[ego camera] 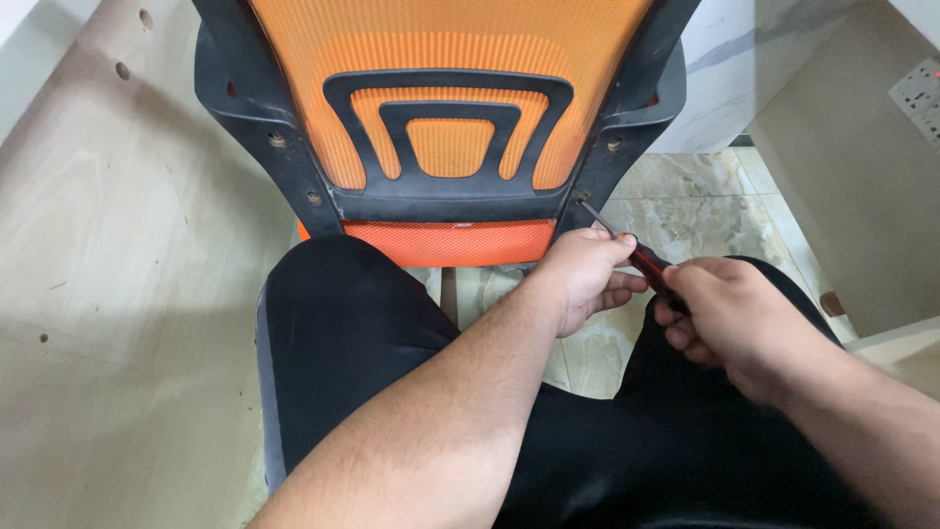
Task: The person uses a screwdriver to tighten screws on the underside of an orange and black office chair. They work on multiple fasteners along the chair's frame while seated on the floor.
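An orange mesh chair back (450, 59) in a black plastic frame (294, 167) stands upright in front of me. A screwdriver (641, 257) with a red and black handle has its metal tip at a screw hole low on the frame's right side. My right hand (729, 313) grips the handle. My left hand (583, 274) pinches the shaft near the tip, steadying it. My legs in black trousers (343, 333) lie below the frame.
A pale wooden panel (108, 264) with small holes lies at the left. Another beige panel (852, 176) stands at the right, with a white power strip (920, 93) at its upper edge. Marble-patterned floor tiles (705, 196) show between them.
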